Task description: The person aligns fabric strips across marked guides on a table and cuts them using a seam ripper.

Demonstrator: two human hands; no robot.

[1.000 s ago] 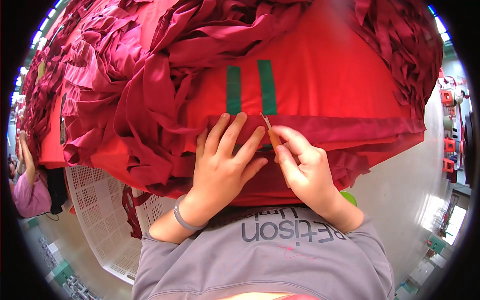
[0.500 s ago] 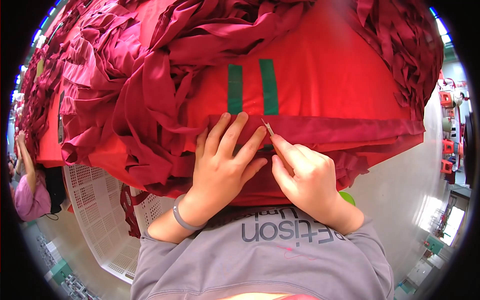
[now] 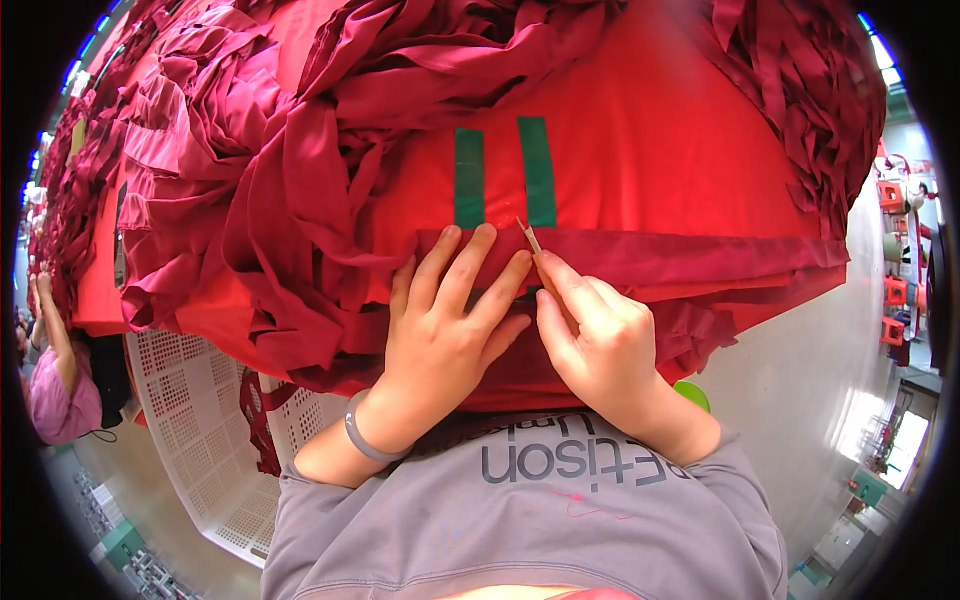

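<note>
A dark red fabric strip [image 3: 700,256] runs along the near edge of the red-covered table [image 3: 660,150]. My left hand [image 3: 445,310] lies on the strip's left part, fingers spread and holding nothing. Just right of it, my right hand [image 3: 600,335] is closed round a thin tool [image 3: 535,240] with a wooden-looking handle and a pointed metal tip. That tip is at the strip's upper edge, beneath the right one of two green tape strips [image 3: 537,175]. The left green tape [image 3: 469,180] stands parallel to it.
Heaped dark red strips [image 3: 300,180] cover the table's left and back, with another heap [image 3: 800,100] at the right. A white perforated basket [image 3: 185,400] stands below at the left. Another person [image 3: 65,390] is at the far left. A green round object [image 3: 693,396] shows beside my right forearm.
The tool's tip has moved from the strip's upper edge down onto the strip, then back up and slightly left. My right hand moved with it. My left hand stayed in place.
</note>
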